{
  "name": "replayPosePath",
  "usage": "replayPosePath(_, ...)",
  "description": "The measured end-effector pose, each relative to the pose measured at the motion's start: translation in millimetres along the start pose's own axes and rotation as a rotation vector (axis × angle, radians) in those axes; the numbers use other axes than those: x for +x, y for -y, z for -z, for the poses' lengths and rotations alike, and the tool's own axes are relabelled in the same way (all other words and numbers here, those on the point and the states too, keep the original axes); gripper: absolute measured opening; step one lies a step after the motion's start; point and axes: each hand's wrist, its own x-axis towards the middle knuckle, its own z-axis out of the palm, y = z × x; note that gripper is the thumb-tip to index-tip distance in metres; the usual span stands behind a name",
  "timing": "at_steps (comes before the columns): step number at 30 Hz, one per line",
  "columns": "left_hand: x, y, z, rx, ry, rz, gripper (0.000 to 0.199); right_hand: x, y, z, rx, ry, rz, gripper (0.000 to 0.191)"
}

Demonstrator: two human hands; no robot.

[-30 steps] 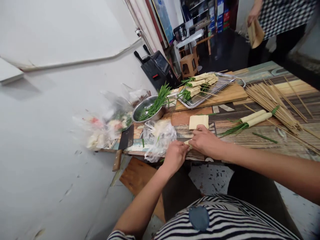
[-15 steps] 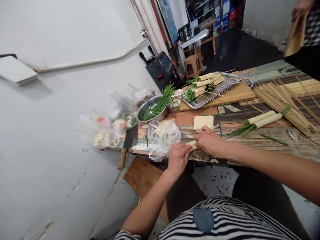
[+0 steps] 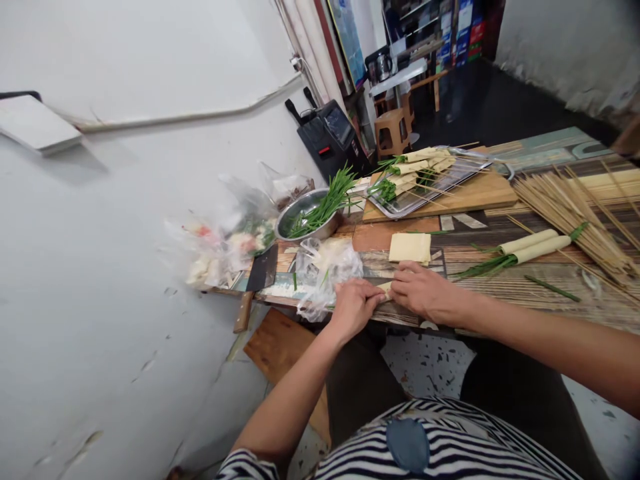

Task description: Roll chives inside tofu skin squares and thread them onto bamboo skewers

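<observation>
Near the table's front edge, a pale yellow roll [image 3: 385,291] lies between my two hands and is mostly covered by them. My left hand [image 3: 354,303] pinches its left end beside a clear plastic bag [image 3: 327,270]. The fingers of my right hand [image 3: 417,288] are closed over its right end. Just beyond my right hand is a stack of square yellow sheets [image 3: 410,247]. Two finished-looking rolls with green stalks [image 3: 537,245] lie to the right, next to a pile of thin wooden skewers [image 3: 575,217].
At the back, a metal tray [image 3: 395,210] of skewered rolls rests on a wooden board [image 3: 487,193]. A steel bowl [image 3: 320,232] holds green stalks. A cleaver [image 3: 263,270] overhangs the left edge near bags of food [image 3: 215,257].
The view has shifted slightly, and the person at the upper right has mostly left the picture. Both hands remain on the roll, with the right fingers drawn slightly closer over it.
</observation>
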Motion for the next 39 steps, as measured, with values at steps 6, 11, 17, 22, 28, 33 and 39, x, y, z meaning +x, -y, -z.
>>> replayPosePath(6,-15,-7,-10.8,0.244,-0.199,-0.066,0.013,18,-20,-11,0.227,0.16,-0.097,0.027)
replayPosePath(11,-19,-9,-20.3,0.351,-0.279,-0.197,0.015,31,-29,3,0.315,0.308,-0.102,0.026)
replayPosePath(17,-4,-4,-10.9,0.27,-0.133,-0.19,0.021,19,-19,3,0.195,0.24,-0.134,0.027)
replayPosePath(22,8,-2,0.7,0.188,-0.021,-0.152,0.018,7,-7,0,0.072,0.099,-0.09,0.023)
replayPosePath(28,-1,-4,-9.3,0.322,-0.151,-0.169,0.016,28,-22,12,0.259,0.359,-0.171,0.029)
replayPosePath(33,-3,5,-22.1,0.34,-0.188,-0.273,0.026,33,-31,16,0.305,0.406,-0.141,0.026)
replayPosePath(39,12,13,-13.3,0.197,-0.075,-0.296,0.028,7,-17,6,0.126,0.198,-0.173,0.03)
